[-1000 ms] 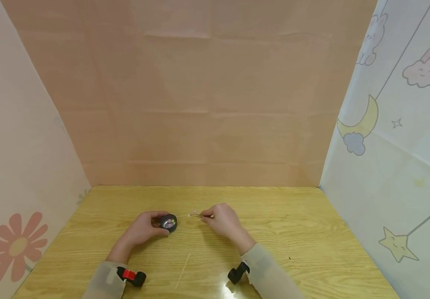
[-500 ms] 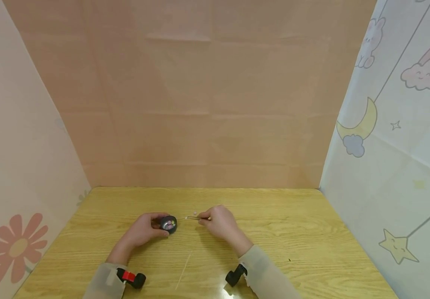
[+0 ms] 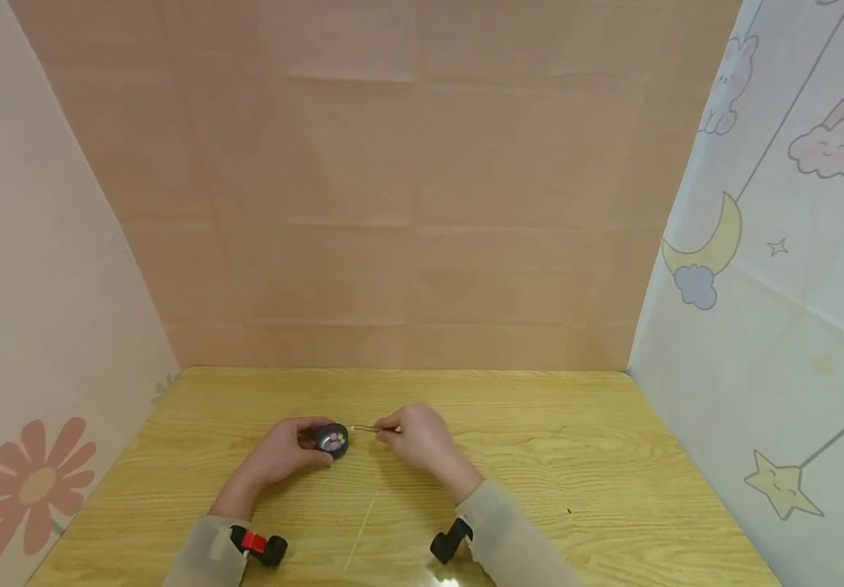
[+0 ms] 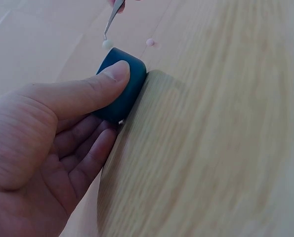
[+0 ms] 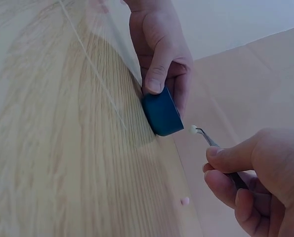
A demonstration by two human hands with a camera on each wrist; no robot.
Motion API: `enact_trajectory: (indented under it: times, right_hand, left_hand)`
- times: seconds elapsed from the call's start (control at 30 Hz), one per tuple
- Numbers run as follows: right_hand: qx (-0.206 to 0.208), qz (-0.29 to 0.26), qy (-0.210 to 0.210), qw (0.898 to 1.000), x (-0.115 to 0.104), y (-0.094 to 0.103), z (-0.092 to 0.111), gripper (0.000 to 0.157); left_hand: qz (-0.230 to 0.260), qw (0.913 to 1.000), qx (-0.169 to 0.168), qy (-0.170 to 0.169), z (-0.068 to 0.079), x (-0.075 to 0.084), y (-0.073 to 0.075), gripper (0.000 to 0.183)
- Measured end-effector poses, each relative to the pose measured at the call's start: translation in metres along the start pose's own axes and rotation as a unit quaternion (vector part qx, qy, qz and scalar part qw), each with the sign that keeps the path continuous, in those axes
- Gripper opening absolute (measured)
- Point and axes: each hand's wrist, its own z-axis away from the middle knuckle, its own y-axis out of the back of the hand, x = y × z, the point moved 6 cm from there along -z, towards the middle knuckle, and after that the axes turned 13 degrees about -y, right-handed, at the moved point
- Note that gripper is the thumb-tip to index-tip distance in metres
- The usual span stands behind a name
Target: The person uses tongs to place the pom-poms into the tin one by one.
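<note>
My left hand (image 3: 282, 450) grips a small dark blue-green round cup (image 4: 133, 81), thumb on its near wall and fingers around the other side. The cup's mouth is tipped toward the head camera, showing several pink and yellow beads (image 3: 336, 441) inside. Between thumb and fingers, my right hand (image 3: 422, 440) pinches metal tweezers (image 5: 209, 139) with a bent tip. A pale bead (image 5: 192, 129) sits at that tip, just off the cup's rim. On the table lies a pink bead (image 4: 150, 42), which my right hand hides in the head view.
The wood-grain table (image 3: 539, 456) has a thin pale line (image 3: 360, 534) near its front and a tiny dark speck (image 3: 569, 511) at right. A brown paper-like backdrop (image 3: 407, 204) rises behind. Printed panels stand at both sides, and both wrists wear black camera mounts.
My right hand has moved left with the tweezers, carrying the pale bead from above the table to the cup's rim. My left hand and the cup have stayed nearly still.
</note>
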Motion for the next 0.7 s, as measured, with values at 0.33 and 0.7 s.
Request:
enact_trajectory:
  times: [0.33,0.7]
  right_hand:
    - [-0.011,0.006,0.02,1.0,-0.016,-0.012,-0.004,0.016]
    - [-0.004,0.017,0.031,0.999,-0.03,-0.026,-0.009,0.016]
  left_hand:
    - [0.007,0.9999,-0.004,-0.006,0.0,0.0,0.0,0.063]
    - [0.008,0.9999,-0.008,-0.011,-0.001,0.002,-0.001,0.061]
